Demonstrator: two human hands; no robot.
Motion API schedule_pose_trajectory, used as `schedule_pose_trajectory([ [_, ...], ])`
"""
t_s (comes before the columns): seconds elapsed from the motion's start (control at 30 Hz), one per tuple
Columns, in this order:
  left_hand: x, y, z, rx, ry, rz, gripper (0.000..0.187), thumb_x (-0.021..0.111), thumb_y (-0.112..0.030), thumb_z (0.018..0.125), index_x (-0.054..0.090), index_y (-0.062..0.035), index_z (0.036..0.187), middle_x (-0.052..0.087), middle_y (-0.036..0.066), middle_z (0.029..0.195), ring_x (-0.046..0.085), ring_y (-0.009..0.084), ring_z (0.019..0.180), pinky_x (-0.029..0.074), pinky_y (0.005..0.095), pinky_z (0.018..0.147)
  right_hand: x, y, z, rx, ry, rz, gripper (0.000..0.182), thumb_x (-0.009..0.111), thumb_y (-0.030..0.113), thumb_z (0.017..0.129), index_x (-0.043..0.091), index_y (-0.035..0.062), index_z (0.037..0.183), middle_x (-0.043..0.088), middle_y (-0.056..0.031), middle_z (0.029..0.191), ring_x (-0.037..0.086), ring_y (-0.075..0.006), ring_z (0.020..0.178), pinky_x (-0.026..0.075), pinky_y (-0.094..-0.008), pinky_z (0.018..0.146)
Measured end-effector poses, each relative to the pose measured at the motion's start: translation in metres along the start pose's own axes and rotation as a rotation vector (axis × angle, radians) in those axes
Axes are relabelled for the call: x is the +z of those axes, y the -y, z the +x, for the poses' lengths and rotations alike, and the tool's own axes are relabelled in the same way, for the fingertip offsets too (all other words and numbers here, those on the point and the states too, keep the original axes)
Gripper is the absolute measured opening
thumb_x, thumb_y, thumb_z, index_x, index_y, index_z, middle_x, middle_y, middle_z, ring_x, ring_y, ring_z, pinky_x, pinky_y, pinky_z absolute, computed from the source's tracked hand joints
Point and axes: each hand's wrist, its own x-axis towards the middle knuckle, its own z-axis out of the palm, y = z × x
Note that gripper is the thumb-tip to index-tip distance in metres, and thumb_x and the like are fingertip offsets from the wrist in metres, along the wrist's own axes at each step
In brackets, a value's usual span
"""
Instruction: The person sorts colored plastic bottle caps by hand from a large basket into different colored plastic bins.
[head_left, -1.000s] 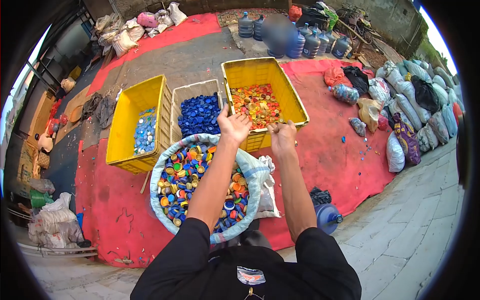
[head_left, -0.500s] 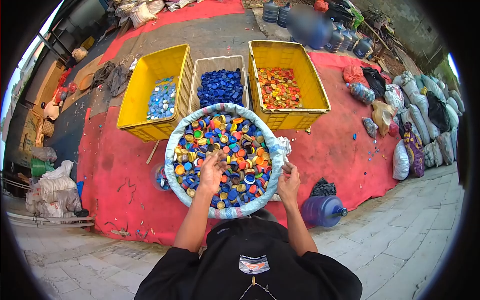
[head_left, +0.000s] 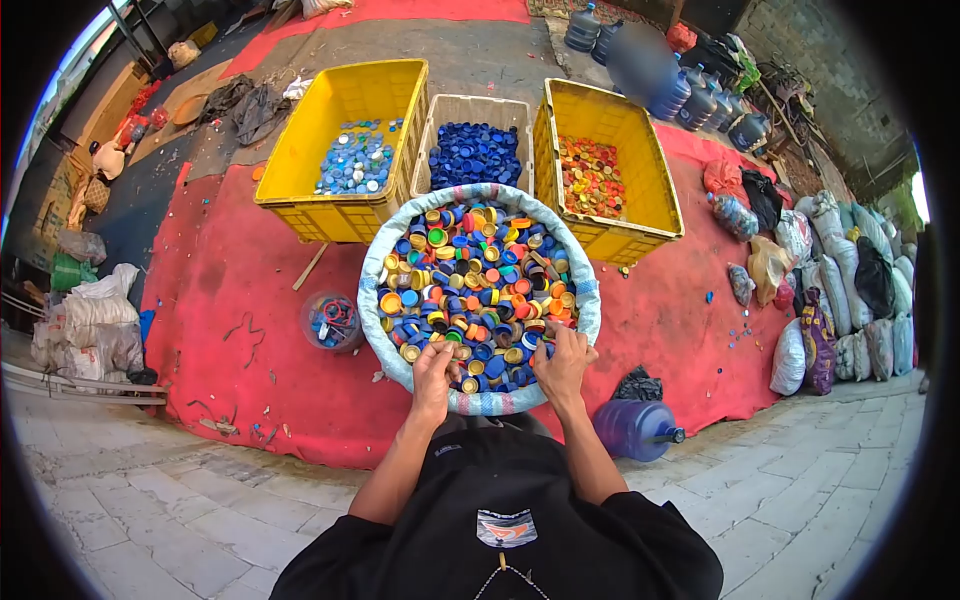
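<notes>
A round container with a pale blue cloth rim (head_left: 372, 330) stands in front of me, full of mixed bottle caps (head_left: 480, 280). At its near left part, my left hand (head_left: 436, 378) is closed, fingertips pinched over the caps; what they hold is too small to name. My right hand (head_left: 563, 368) is closed too, at the near right part of the container, fingers curled over the caps. Behind it stand a yellow crate (head_left: 335, 215) with light blue caps, a white crate (head_left: 425, 130) with dark blue caps, and a yellow crate (head_left: 620, 240) with red and orange caps.
A small clear tub (head_left: 332, 322) sits left of the container on the red mat (head_left: 250, 350). A large blue water bottle (head_left: 635, 430) lies at the right near a black bag (head_left: 645, 384). Filled sacks (head_left: 840, 260) are piled far right, more sacks (head_left: 90, 330) at left.
The view has shifted, so the container and crates appear further right and higher. My left hand has drawn back to the near side; my right hand has come in over the caps and closed.
</notes>
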Motion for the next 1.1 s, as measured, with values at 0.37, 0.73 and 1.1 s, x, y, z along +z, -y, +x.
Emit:
schedule_pose_trajectory([
  [0.37, -0.020, -0.002, 0.004, 0.011, -0.002, 0.030, 0.009, 0.059, -0.013, 0.094, 0.059, -0.0056, 0.099, 0.060, 0.001, 0.082, 0.050, 0.0059, 0.062, 0.042, 0.0224, 0.057, 0.013, -0.014, 0.036, 0.062, -0.054, -0.058, 0.032, 0.065, 0.011, 0.074, 0.062, 0.0086, 0.106, 0.067, -0.0052, 0.093, 0.054, -0.0258, 0.092, 0.030, -0.0433, 0.080],
  [0.73, -0.016, -0.006, 0.000, 0.000, 0.004, 0.035, 0.009, 0.060, -0.012, 0.093, 0.059, -0.0053, 0.098, 0.060, 0.001, 0.082, 0.050, 0.0061, 0.062, 0.041, 0.0229, 0.059, 0.036, -0.018, 0.090, 0.096, 0.080, -0.060, 0.039, 0.069, 0.021, 0.078, 0.059, 0.0101, 0.113, 0.069, -0.0018, 0.101, 0.055, -0.0271, 0.100, 0.032, -0.0479, 0.085],
  [1.1, -0.017, -0.006, 0.002, 0.025, -0.025, 0.040, 0.011, 0.061, -0.014, 0.094, 0.057, -0.0050, 0.097, 0.060, 0.000, 0.079, 0.048, 0.0045, 0.060, 0.039, 0.0208, 0.056, 0.054, -0.002, 0.104, 0.036, 0.012, -0.166, 0.053, 0.075, 0.034, 0.076, 0.056, 0.0055, 0.116, 0.064, -0.0099, 0.100, 0.054, -0.0299, 0.098, 0.034, -0.0493, 0.082],
])
